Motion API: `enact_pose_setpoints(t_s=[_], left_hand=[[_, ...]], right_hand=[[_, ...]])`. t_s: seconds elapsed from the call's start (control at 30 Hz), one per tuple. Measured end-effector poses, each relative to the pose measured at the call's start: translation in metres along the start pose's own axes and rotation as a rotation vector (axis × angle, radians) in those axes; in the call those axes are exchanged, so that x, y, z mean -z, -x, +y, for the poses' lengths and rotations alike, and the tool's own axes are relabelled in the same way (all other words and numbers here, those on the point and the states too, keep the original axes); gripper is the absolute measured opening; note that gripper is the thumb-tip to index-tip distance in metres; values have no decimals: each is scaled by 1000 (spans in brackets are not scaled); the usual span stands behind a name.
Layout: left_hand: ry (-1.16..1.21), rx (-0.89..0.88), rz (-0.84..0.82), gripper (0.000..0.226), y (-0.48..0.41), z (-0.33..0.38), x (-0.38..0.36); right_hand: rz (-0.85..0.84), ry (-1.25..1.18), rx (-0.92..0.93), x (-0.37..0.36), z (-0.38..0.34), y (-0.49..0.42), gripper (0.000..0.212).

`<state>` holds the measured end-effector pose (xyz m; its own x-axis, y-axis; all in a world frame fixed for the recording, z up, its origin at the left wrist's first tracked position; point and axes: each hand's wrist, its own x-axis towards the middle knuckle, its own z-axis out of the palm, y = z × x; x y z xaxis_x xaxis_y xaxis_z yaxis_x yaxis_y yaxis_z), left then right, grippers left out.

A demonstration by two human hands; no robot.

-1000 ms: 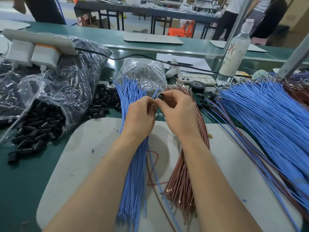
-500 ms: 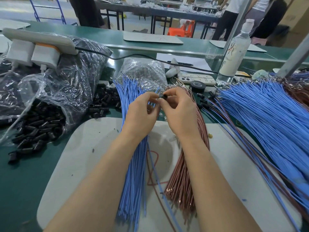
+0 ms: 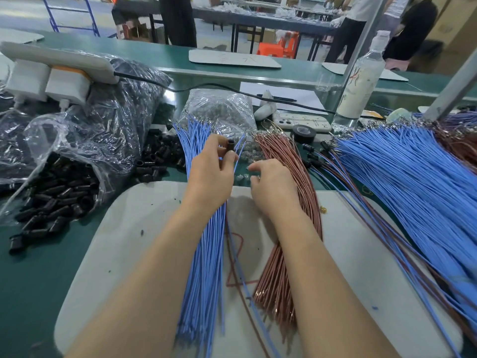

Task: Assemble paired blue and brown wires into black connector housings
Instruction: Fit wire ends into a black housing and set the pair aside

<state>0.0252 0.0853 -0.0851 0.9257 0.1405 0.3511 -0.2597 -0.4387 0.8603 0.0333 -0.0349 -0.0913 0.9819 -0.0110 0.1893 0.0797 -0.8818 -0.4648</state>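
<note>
Work mat [image 3: 144,228]: pale, matt, speckled with small dark marks. On it, blue wires [image 3: 209,259]: smooth, matt plastic insulation; brown wires [image 3: 271,285]: glossy, coppery sheen. Above its far edge, connector housing [image 3: 230,146]: black plastic, dull satin finish. Left of it, bag [image 3: 85,140]: clear, crinkled plastic film, highly reflective.

I see a factory assembly line: a long green counter [image 3: 33,275], blue wires [image 3: 413,189] heaped in bulk, bags [image 3: 85,130] spilling black housings [image 3: 59,197], and other people [image 3: 178,21] standing at work tables [image 3: 258,20] behind.
</note>
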Motion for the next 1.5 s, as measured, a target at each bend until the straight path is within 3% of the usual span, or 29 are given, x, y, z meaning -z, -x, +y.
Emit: enact_pose_setpoints(t_s=[0.13, 0.33, 0.47, 0.57, 0.67, 0.73, 1.07, 1.3, 1.5], left_hand=[[50, 31, -25, 13, 0, -1, -1], [91, 73, -75, 13, 2, 0, -2], [96, 72, -92, 10, 3, 0, 0], [125, 55, -109, 13, 3, 0, 0], [147, 37, -118, 19, 2, -1, -1], [158, 22, -125, 21, 2, -2, -1], [226, -32, -151, 23, 2, -3, -4], [145, -128, -125, 30, 4, -1, -2], [-16, -115, -83, 29, 4, -2, -3]], right_hand=[[-9, 60, -4, -6, -2, -1, 27], [69, -113, -22, -2, -1, 1, 13], [136, -191, -20, 2, -2, 2, 14], [189, -416, -17, 15, -5, 2, 15], [138, -776, -11, 29, -8, 3, 16], [125, -849, 23, 35, -10, 5, 20], [178, -712, 76, 38, -11, 8, 21], [154, -456, 140, 32, -18, 13, 16], [336, -342, 210, 28, -25, 15, 13]])
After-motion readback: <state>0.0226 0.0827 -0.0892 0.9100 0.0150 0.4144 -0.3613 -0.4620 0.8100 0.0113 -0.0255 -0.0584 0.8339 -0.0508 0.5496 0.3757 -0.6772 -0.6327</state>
